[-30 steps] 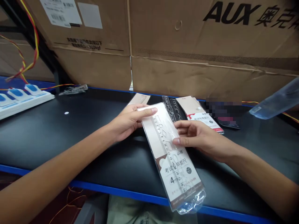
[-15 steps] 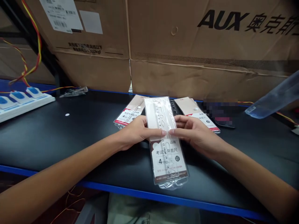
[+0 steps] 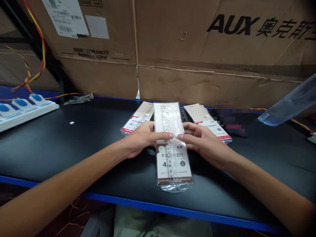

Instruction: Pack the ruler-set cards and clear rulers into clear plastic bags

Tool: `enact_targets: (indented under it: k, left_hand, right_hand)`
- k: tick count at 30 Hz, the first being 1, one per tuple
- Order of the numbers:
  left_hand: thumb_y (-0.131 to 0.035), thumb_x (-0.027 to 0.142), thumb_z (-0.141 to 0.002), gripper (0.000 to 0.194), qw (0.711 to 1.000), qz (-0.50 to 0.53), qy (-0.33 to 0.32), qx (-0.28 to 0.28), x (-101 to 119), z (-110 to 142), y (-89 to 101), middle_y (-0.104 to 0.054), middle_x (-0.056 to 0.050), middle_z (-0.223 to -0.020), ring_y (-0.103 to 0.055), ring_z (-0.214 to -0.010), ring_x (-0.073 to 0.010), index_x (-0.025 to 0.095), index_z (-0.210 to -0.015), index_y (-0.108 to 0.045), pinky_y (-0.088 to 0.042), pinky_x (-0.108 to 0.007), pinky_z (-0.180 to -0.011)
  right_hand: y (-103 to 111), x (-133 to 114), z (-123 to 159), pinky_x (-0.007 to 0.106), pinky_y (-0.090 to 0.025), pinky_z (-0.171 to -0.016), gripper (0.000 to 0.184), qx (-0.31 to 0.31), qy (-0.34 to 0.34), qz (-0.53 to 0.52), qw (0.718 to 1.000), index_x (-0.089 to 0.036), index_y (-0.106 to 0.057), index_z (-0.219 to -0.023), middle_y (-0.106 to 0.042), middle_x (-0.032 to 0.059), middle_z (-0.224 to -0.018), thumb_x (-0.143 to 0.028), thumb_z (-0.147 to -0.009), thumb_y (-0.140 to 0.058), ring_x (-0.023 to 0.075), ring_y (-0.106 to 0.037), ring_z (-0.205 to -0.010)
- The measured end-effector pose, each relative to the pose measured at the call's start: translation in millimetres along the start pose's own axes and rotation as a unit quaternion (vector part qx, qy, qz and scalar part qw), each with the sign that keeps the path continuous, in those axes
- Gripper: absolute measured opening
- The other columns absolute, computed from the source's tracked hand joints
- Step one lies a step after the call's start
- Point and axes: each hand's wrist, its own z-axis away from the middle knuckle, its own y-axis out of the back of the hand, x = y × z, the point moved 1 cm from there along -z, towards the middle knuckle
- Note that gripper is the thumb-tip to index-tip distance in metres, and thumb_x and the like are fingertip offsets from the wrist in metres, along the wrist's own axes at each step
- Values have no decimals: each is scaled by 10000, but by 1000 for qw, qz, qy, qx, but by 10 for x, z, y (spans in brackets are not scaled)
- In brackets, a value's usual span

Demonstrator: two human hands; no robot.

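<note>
A ruler set in a clear plastic sleeve (image 3: 174, 166) is held above the table, its brown-and-white card showing behind a transparent ruler. My left hand (image 3: 145, 136) grips its left edge, the thumb lying across the front. On the opposite edge my right hand (image 3: 203, 141) is closed the same way, its thumb tip on a small white round spot near the middle. The fingers behind the package are partly hidden. Behind my left hand lies a red-and-white ruler set package (image 3: 135, 121); more such ruler set packages (image 3: 212, 128) lie stacked beyond my right hand.
Large cardboard boxes (image 3: 197, 85) stand along the back of the black table (image 3: 74, 154). At left are a white power strip (image 3: 29, 110) with blue plugs, red-yellow wires (image 3: 41, 59) and crumpled clear plastic (image 3: 79, 98). A translucent plastic piece (image 3: 283, 105) juts in from the right.
The held ruler set has shifted slightly up and left at its lower end and now hangs straighter. Both hands keep their grip, the thumbs a little higher.
</note>
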Motion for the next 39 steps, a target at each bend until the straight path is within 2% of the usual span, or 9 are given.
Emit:
enact_targets:
  k: [4, 7, 10, 13, 19, 23, 27, 32, 39]
  left_hand:
    - [-872, 247, -737, 649, 999, 8, -22, 27, 73, 26, 56, -756, -124, -1061, -732, -930, -252, 165, -1302, -564, -559, -324, -728]
    - [-883, 188, -714, 776, 999, 20, -30, -2, 91, 57, 12, -761, -118, -1049, -742, -942, -272, 187, -1368, -465, -580, -377, -782]
    - [-879, 158, -704, 832, 998, 25, -33, -38, 83, 74, -59, -748, -128, -1116, -749, -962, -303, 218, -1390, -412, -602, -454, -819]
    - [-872, 148, -691, 831, 999, 12, -33, -22, 141, 80, -18, -754, -123, -1082, -759, -909, -299, 212, -1389, -426, -618, -431, -769]
    - [-853, 182, -664, 747, 983, -95, -48, 149, 410, 66, 543, -776, -94, -964, -756, -786, -255, 159, -1347, -553, -602, -325, -658]
    - [-784, 307, -711, 444, 957, -244, -11, 153, 391, 4, 894, -782, -89, -923, -753, -810, -268, 134, -1114, -713, -595, -325, -677]
    - [-736, 397, -717, 488, 892, -401, -10, 206, 285, -77, 1060, -764, -77, -900, -727, -785, -250, 134, -1128, -724, -542, -289, -616]
    - [-680, 457, -735, 589, 830, -486, -11, 275, 180, -167, 1124, -730, -66, -1025, -689, -800, -221, 166, -1247, -678, -479, -267, -593]
    - [-613, 536, -762, 465, 761, -585, -8, 280, 148, -191, 1081, -723, -42, -937, -659, -831, -259, 223, -1090, -716, -428, -312, -692]
  right_hand:
    - [4, -1, -1, 332, -616, -857, 361, 15, -8, -11, 1000, -265, -672, -1226, -752, 57, -1198, -348, -886, -760, 221, -725, -1051]
    - [15, 17, 0, 349, -621, -842, 337, 10, -2, -1, 1000, -244, -707, -1205, -747, 75, -1219, -383, -898, -736, 237, -734, -1029]
    - [25, 41, -7, 353, -621, -824, 333, 21, 3, 32, 999, -228, -716, -1176, -767, 76, -1160, -375, -880, -753, 234, -745, -974]
    - [30, 19, -17, 307, -620, -767, 303, 42, -1, 64, 997, -209, -714, -1082, -786, 62, -1003, -409, -861, -769, 194, -747, -866]
    - [128, -158, -8, 266, -604, -691, 348, 136, 64, 150, 977, -187, -688, -985, -749, 38, -821, -478, -822, -787, 154, -714, -722]
    - [183, -125, -3, 307, -606, -738, 246, 132, 104, 237, 957, -196, -679, -961, -744, 36, -839, -427, -882, -715, 175, -724, -749]
    - [180, -108, 31, 327, -594, -764, 142, 119, 176, 402, 891, -215, -690, -971, -757, 34, -905, -332, -892, -669, 196, -729, -800]
    - [367, -255, 50, 352, -580, -796, 120, 215, 232, 494, 810, -218, -693, -939, -761, 31, -891, -291, -855, -648, 213, -726, -798]
    - [859, -281, -66, 421, -540, -916, 385, 284, 117, 623, 720, -156, -705, -1124, -750, 127, -1164, -369, -812, -635, 322, -710, -1026]
